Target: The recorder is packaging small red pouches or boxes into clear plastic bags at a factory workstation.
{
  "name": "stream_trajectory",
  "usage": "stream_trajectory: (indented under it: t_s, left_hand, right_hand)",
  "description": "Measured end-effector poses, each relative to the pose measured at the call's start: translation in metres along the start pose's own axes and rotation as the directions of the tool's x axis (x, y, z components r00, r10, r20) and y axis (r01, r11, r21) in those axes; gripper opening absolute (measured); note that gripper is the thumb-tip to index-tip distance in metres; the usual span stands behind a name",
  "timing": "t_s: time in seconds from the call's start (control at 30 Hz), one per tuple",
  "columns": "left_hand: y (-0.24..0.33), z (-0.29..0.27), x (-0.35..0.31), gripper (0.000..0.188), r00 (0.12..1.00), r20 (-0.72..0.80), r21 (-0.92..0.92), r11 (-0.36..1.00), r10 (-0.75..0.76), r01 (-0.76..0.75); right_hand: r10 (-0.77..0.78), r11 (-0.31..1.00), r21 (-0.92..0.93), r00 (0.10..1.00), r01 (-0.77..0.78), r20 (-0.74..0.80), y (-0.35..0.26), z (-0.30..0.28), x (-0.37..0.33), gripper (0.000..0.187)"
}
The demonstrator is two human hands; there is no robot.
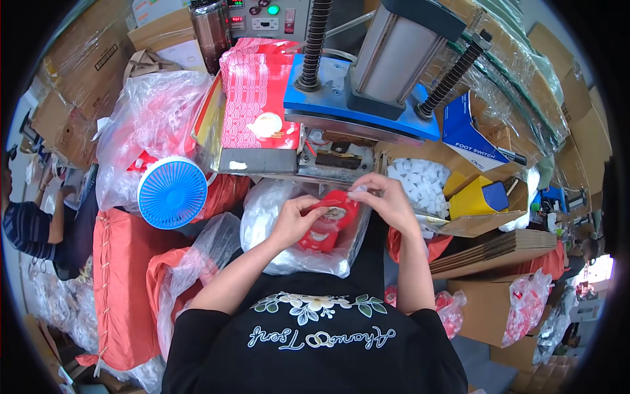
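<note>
Over a clear plastic bag (262, 246) in front of me, my two hands hold a small flat red piece with a rounded outline and a pale printed patch (347, 211). My left hand (296, 220) pinches its left edge between thumb and fingers. At its upper right edge my right hand (388, 200) is closed, the fingertips together around a small whitish bit I cannot make out clearly. Inside the bag, below my hands, lie more red printed pieces (317, 242).
A press with a blue plate (335, 85) and coiled springs stands just ahead. Red printed sheets (252, 98) lie left of it, near a blue fan (172, 192). At right, a carton holds white pieces (420, 184) and a yellow container (469, 197). Another person (39, 223) is far left.
</note>
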State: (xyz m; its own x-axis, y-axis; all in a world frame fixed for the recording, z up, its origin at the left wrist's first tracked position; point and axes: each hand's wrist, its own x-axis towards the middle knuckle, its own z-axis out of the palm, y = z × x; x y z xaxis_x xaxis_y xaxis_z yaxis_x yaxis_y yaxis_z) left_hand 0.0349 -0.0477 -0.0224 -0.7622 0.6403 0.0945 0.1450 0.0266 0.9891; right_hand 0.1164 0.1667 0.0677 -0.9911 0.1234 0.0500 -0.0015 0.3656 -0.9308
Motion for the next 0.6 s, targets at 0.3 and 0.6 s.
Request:
stream_trajectory:
  t_s: [0.3,0.6]
  left_hand:
    - [-0.022,-0.022,0.004,0.022,0.931,-0.337,0.267,0.934,-0.139,0.236]
    - [-0.017,-0.012,-0.01,0.015,0.987,-0.161,0.069,0.997,-0.022,0.034]
  right_hand:
    - [0.044,0.986,0.161,0.997,-0.034,-0.064,-0.013,0.009,0.003,0.022]
    - [-0.081,0.974,-0.22,0.994,0.063,-0.074,0.001,0.017,0.009,0.024]
